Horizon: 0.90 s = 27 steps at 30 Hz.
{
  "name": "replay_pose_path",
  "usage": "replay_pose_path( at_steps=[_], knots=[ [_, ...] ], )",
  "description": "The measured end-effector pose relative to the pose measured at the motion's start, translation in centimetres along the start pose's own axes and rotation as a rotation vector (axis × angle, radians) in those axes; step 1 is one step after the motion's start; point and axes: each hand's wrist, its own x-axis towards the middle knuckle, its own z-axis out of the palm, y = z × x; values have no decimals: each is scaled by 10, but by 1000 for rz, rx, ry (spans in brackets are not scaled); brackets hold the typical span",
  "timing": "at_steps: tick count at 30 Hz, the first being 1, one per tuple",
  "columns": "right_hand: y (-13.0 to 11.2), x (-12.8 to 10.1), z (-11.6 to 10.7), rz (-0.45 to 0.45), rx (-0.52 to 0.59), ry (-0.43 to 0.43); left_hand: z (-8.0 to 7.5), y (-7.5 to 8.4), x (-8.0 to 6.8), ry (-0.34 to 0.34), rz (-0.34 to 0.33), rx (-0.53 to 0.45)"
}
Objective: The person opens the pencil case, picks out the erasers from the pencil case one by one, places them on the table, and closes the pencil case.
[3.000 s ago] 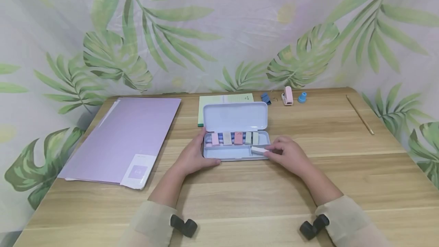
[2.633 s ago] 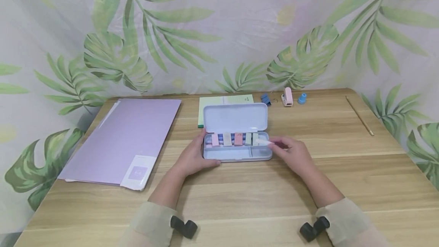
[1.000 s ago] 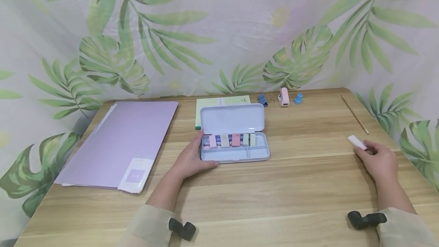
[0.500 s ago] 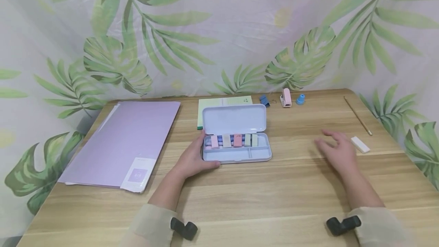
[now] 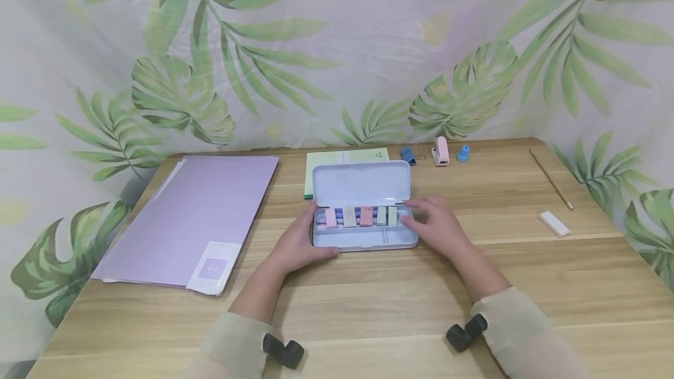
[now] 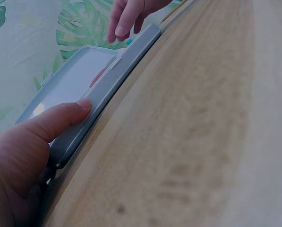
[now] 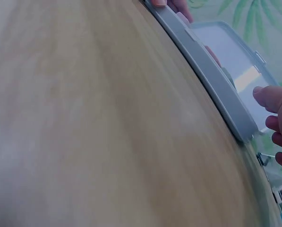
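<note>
A pale blue pencil case (image 5: 361,241) lies with its lid up on the table. Gripping its left end is my left hand (image 5: 296,241), thumb along the front wall, as the left wrist view shows too. My right hand (image 5: 436,227) hovers over the right end, thumb and fingers apart, nothing between them. Across the back compartment sit several eraser blocks: a pink one (image 5: 330,218), a whitish one (image 5: 349,216), a deeper pink one (image 5: 365,216) and pale green ones, the rightmost green block (image 5: 392,216) closest to my right fingertips. Bluish sticks show beneath them.
On the table's right lie a white eraser (image 5: 553,223) and a pencil (image 5: 550,179). Along the back are a green notepad (image 5: 326,157), blue binder clip (image 5: 408,155), pink stapler (image 5: 441,151) and small blue cone-shaped piece (image 5: 463,154). A purple folder (image 5: 195,215) covers the left.
My right hand took the white eraser out of the pencil case's front right compartment, set it down on the right, and came back to the case. My left hand stayed.
</note>
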Motion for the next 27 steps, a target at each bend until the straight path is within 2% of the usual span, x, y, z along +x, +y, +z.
replay_pose_path(
  at_steps=[6, 10, 20, 27],
  knots=[
    [-10, 13, 9, -4, -91, -77, 0, 1, 0, -3, -12, -3],
    [-11, 16, 10, 7, -107, -105, 0, 1, 0, -3, -28, 4],
    [-12, 16, 9, 62, 39, -81, 0, 2, -1, -5, -32, 7],
    [-10, 17, 2, 17, 69, -120, -1, 2, -1, -5, -32, 3]
  ],
)
